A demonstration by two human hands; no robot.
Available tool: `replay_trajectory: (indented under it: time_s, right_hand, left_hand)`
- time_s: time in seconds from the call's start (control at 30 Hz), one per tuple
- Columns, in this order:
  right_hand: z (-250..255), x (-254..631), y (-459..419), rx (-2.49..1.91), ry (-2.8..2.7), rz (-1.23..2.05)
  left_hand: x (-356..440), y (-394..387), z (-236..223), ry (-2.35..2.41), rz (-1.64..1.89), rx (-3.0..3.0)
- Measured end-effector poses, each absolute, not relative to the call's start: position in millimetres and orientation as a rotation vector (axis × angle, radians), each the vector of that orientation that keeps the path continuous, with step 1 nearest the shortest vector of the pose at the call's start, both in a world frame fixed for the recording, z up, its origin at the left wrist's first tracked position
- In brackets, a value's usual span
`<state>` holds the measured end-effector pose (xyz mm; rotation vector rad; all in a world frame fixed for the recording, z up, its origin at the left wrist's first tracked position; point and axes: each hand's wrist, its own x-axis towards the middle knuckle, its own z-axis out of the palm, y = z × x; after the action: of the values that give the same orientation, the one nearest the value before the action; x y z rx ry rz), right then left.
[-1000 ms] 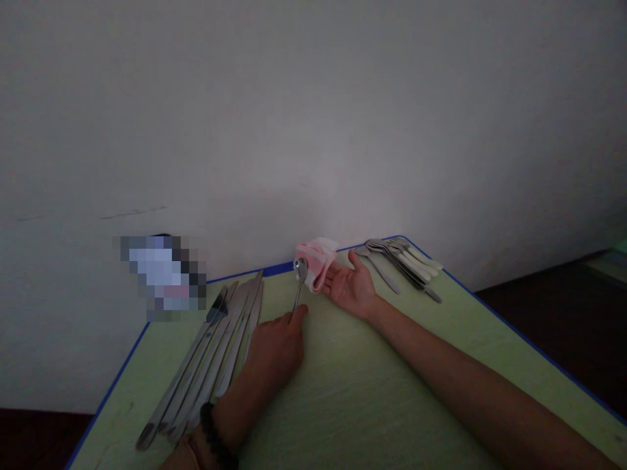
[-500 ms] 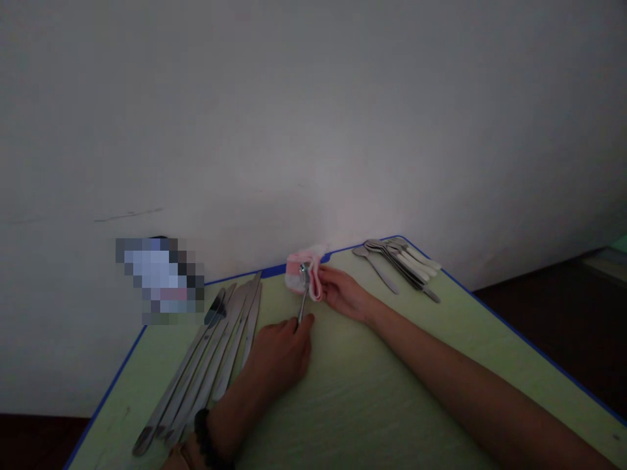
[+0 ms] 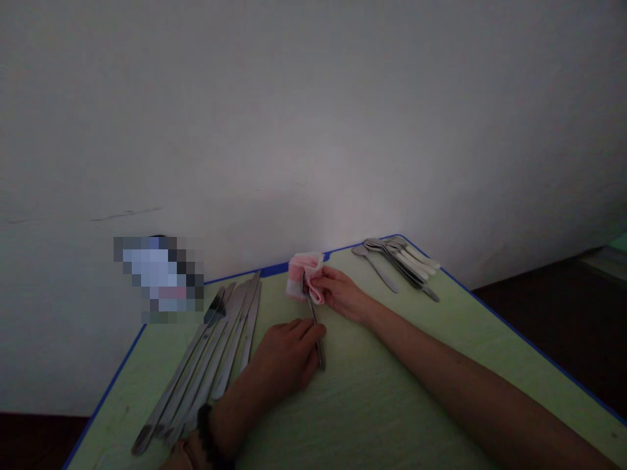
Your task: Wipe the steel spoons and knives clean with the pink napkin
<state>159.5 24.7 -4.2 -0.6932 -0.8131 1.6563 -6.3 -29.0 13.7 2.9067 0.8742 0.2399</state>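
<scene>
A metal spoon (image 3: pixel 313 314) is gripped by its handle in my left hand (image 3: pixel 290 352), whose fingers are closed. The bowl end of the spoon lies against a pink and white cloth (image 3: pixel 300 269) and is partly covered by it. My right hand (image 3: pixel 341 294) pinches the folded cloth from the right, its fingertips close to the spoon's bowl. Left of my left hand lie several long metal table knives (image 3: pixel 215 352), side by side. Beyond my right hand is a group of spoons (image 3: pixel 396 261), some with white handles, and a single spoon (image 3: pixel 377 269) beside them.
The light green table (image 3: pixel 392 405) has a blue edge and meets a grey wall (image 3: pixel 313 130) at the back. A blurred-out, phone-like object (image 3: pixel 161 274) leans at the back left corner. Dark floor (image 3: pixel 529 307) shows on the right.
The spoon has turned, and its handle end now shows below my left hand. My left hand has shifted slightly right. The cloth has been folded over the bowl by my right fingers.
</scene>
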Motion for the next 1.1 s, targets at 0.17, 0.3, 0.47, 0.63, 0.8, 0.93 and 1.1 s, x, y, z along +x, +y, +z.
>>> replay_trajectory:
  time_s: [0.17,0.3,0.47,0.63,0.8,0.93,1.1]
  right_hand:
    - [-7.8,162.2,32.4,-0.667,-0.602,1.565]
    - [-9.1,164.3,36.2,-0.664,-0.475,1.547]
    - [-3.9,163.4,33.6,-0.648,-0.446,1.593]
    - [-0.4,165.4,30.9,-0.654,-0.434,1.697]
    - [3.5,169.1,30.8,-0.566,-0.416,1.757]
    - [8.1,168.4,30.1,-0.548,-0.47,1.748]
    - [11.5,165.7,28.4,-0.56,-0.527,1.75]
  left_hand:
    - [-9.1,-28.5,16.7,0.816,0.292,2.826]
    - [-8.2,-29.3,15.6,0.816,0.353,2.761]
    - [-5.8,-26.6,7.9,0.922,0.429,2.684]
    - [-6.9,-24.1,5.8,1.054,0.531,2.46]
    - [-8.8,-23.9,6.2,1.143,0.532,2.306]
    - [-8.4,-24.1,8.2,1.145,0.524,2.28]
    - [-7.5,-25.5,12.2,1.117,0.485,2.335]
